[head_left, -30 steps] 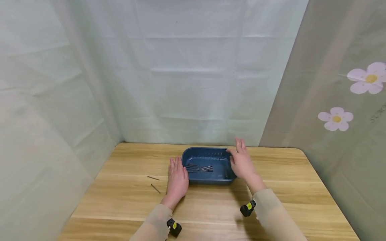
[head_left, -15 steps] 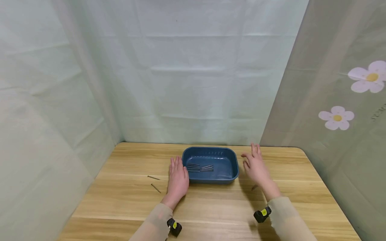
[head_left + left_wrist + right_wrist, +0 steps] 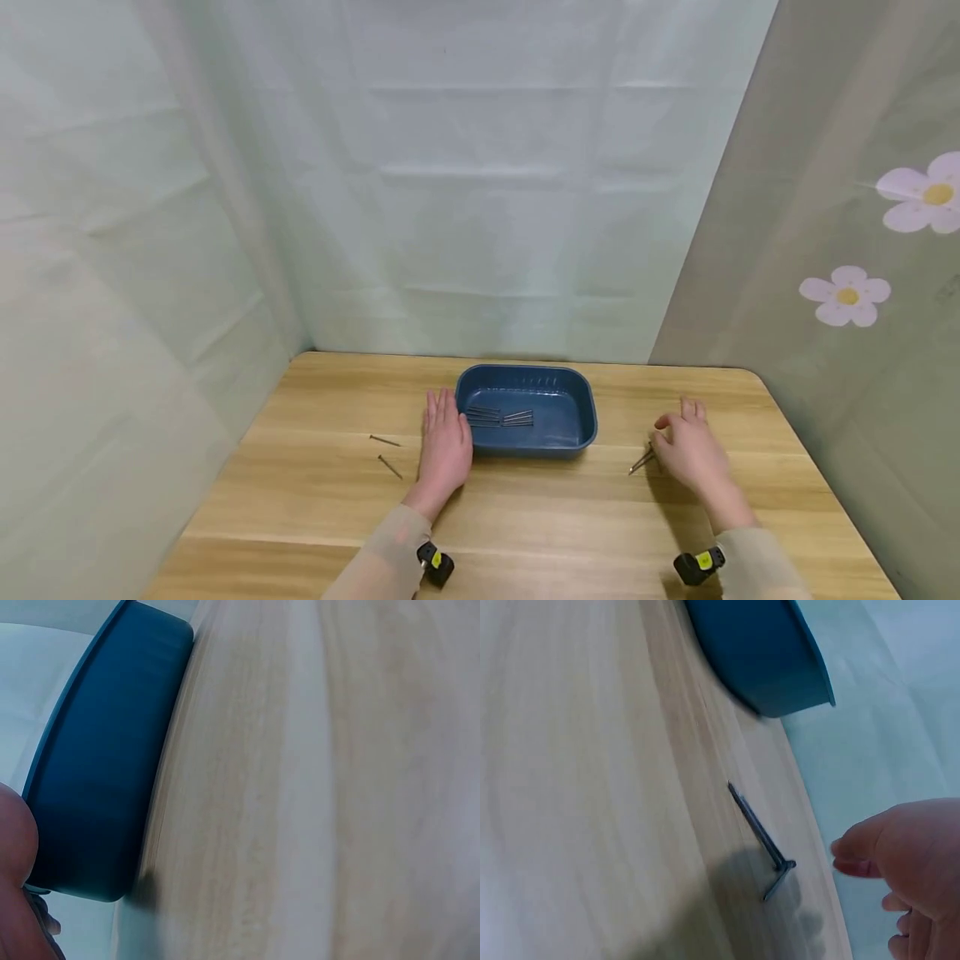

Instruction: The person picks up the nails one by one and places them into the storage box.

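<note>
A dark blue plastic tray (image 3: 566, 412) sits near the back of the table, with two groups of nails (image 3: 517, 418) lying inside its left half. My left hand (image 3: 444, 446) rests along the tray's left side, fingers straight; in the left wrist view part of it shows by the tray wall (image 3: 105, 757). To the right of the tray, my right hand (image 3: 692, 450) hovers over a few loose nails (image 3: 641, 461), its thumb and forefinger close together. In the right wrist view those nails (image 3: 759, 825) lie on the wood, apart from the fingertips.
Two separate nails, an upper one (image 3: 385, 440) and a lower one (image 3: 390, 467), lie on the wooden table (image 3: 525, 525) left of my left hand. A pale cloth (image 3: 480, 208) hangs behind the table's back edge, and a flowered one (image 3: 750, 275) on the right.
My right hand has left the tray's right end and moved right and toward me, down to the loose nails. The left hand stays at the tray.
</note>
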The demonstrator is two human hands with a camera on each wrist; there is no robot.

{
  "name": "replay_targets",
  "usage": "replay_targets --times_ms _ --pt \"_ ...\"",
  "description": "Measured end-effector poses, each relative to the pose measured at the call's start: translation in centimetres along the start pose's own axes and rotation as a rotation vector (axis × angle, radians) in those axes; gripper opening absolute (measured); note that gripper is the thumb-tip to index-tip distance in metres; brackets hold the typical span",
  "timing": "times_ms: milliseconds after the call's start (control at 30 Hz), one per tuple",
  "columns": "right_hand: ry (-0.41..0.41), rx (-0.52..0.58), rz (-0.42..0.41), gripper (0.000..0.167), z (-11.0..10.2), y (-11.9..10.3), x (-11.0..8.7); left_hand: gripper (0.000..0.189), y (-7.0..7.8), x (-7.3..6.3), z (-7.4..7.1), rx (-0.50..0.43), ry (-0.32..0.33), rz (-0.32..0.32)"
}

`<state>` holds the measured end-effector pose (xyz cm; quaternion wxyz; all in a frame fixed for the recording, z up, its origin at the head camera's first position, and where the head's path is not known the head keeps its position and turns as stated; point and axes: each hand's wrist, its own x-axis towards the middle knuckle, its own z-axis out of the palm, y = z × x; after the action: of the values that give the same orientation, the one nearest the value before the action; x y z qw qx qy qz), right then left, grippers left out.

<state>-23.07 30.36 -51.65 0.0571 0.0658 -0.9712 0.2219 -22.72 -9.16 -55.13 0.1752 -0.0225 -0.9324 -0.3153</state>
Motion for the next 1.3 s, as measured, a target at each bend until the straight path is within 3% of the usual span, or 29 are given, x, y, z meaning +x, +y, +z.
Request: replay_targets --times_ms 433,1000,1300 --pt "-0.118 -0.017 0.069 0.016 0.1 1.2 -2.0 0.053 0.2 0.3 -0.2 -0.008 -0.006 -0.007" --pt "-0.138 -0.059 0.131 0.020 0.4 0.5 -2.3 0.053 0.2 0.3 -0.2 -0.026 -0.012 -0.020" --pt "-0.138 -0.104 0.154 0.022 0.3 -0.1 -2.1 0.052 0.1 0.2 -0.1 -0.043 0.023 0.004"
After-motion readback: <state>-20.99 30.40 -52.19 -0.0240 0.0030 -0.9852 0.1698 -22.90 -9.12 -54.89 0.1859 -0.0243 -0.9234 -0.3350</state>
